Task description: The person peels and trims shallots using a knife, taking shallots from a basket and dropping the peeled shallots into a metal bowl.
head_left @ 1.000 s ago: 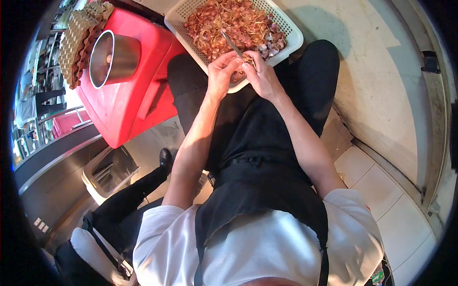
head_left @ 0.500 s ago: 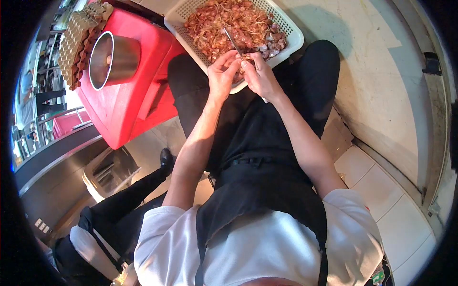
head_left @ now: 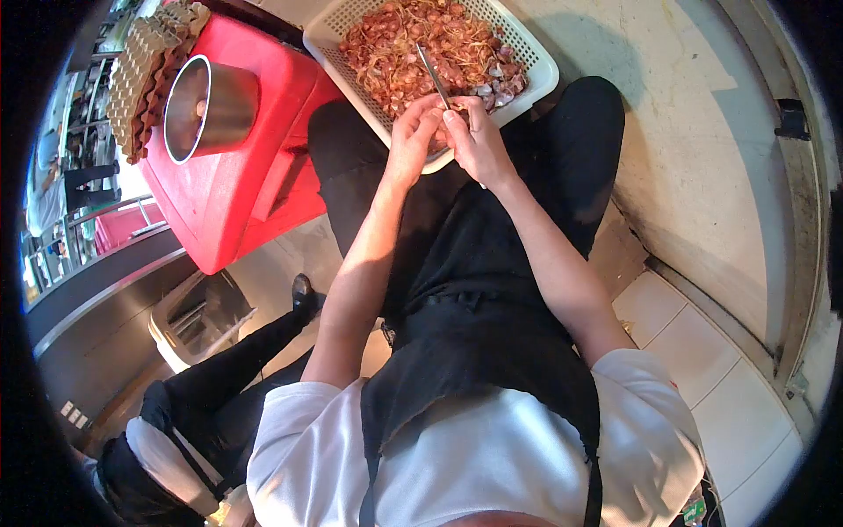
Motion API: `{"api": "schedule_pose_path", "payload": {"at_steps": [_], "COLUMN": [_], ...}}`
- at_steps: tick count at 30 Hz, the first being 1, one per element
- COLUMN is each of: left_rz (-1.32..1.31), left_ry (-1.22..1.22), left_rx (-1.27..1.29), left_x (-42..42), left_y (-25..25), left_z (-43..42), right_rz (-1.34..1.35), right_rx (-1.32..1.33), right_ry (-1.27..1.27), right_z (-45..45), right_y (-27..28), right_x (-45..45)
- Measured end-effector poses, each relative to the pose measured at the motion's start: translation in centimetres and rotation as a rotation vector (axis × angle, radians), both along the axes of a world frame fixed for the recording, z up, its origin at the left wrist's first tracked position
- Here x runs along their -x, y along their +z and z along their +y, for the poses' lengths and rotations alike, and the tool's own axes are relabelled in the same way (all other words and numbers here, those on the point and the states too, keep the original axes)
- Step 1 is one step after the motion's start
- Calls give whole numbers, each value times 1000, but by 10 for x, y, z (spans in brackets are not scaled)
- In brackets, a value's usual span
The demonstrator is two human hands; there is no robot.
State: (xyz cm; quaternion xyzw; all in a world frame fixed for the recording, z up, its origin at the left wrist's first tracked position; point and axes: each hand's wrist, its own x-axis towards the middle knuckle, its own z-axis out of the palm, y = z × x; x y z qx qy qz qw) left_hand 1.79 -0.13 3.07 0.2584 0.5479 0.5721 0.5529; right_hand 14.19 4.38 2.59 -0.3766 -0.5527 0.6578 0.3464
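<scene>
A white perforated basket [head_left: 537, 83] rests at my knees, holding a heap of reddish shallots or small onions with loose skins [head_left: 421, 44]. Over its near edge, my right hand [head_left: 479, 145] is closed round a thin knife [head_left: 432, 75], its blade pointing up and left over the heap. My left hand [head_left: 411, 140] is beside it with fingers pinched on a small piece, too hidden to make out. The fingertips of both hands nearly meet.
On a red box [head_left: 237, 176] at the left stand a steel pot [head_left: 224, 110] and egg trays [head_left: 145, 79]. A grey-white bin [head_left: 176, 338] and a seated person [head_left: 167, 448] are lower left. A pale wall [head_left: 702, 158] rises at the right.
The knife blade has shifted slightly to the right and stands a little steeper. Both hands stay over the basket's near edge. The other person at lower left has moved slightly.
</scene>
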Motion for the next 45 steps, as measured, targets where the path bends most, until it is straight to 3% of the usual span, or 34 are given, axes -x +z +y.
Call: {"api": "schedule_pose_path", "payload": {"at_steps": [4, 9, 12, 18, 23, 29, 35, 41, 45], "left_rz": [-159, 93, 218, -33, -98, -134, -223, -288, -288], "left_ry": [-10, 53, -31, -37, -37, -4, 4, 7, 33], "left_rx": [-50, -109, -138, -98, -54, -36, -59, -126, -121], "left_x": [7, 5, -3, 5, 8, 9, 11, 11, 11], "left_y": [-10, -12, -6, -15, -12, -16, -16, -11, -14], "left_z": [-1, -2, -5, -1, 0, 2, 2, 2, 3], "right_rz": [14, 65, 100, 219, 205, 122, -241, -272, -202], "right_rx": [-170, 155, 316, 422, 410, 355, 135, -107, -219], "right_ry": [32, 92, 92, 71, 123, 4, -99, 82, 120], "right_z": [-1, 5, 11, 12, 17, 18, 13, 19, 8], "right_y": [-7, -6, 0, 4, 5, 8, 28, -3, 14], "right_x": [3, -2, -9, -13, -18, -18, -20, -22, -20]}}
